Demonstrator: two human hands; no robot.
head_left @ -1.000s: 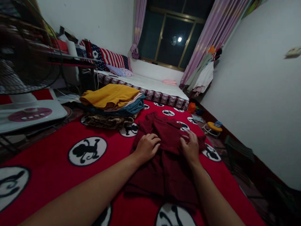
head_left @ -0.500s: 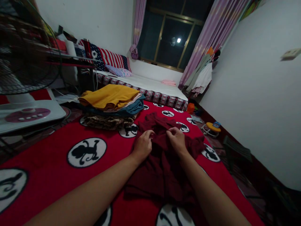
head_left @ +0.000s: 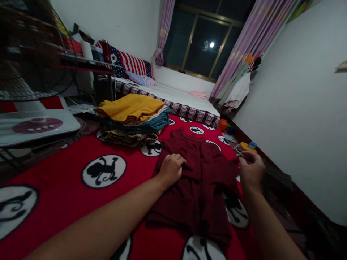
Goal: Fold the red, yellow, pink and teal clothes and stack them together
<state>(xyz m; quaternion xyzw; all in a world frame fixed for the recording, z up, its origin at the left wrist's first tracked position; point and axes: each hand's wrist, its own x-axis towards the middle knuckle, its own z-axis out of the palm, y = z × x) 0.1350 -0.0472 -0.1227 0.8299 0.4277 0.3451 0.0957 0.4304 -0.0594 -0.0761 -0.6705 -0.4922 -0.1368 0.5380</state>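
Observation:
A dark red shirt (head_left: pixel 189 180) lies spread on the red blanket, its collar end away from me and a fold running down its middle. On its left part rests my left hand (head_left: pixel 171 169), fingers curled together against the cloth; the fingertips are partly hidden. My right hand (head_left: pixel 252 169) is at the shirt's right side, raised slightly, with thumb and fingers pinched on the sleeve end. The sleeve stretches out toward that hand.
A stack of folded clothes (head_left: pixel 132 110), yellow on top, stands on the patterned red blanket (head_left: pixel 65 195) at the left. Beyond it are a fan (head_left: pixel 38 121) and a bed (head_left: pixel 173 92). A yellow stool (head_left: pixel 247 147) stands on the floor at right.
My right hand has moved from the shirt's middle out to the right, drawing the sleeve with it. The shirt's right side is more spread out. My left hand has shifted slightly down.

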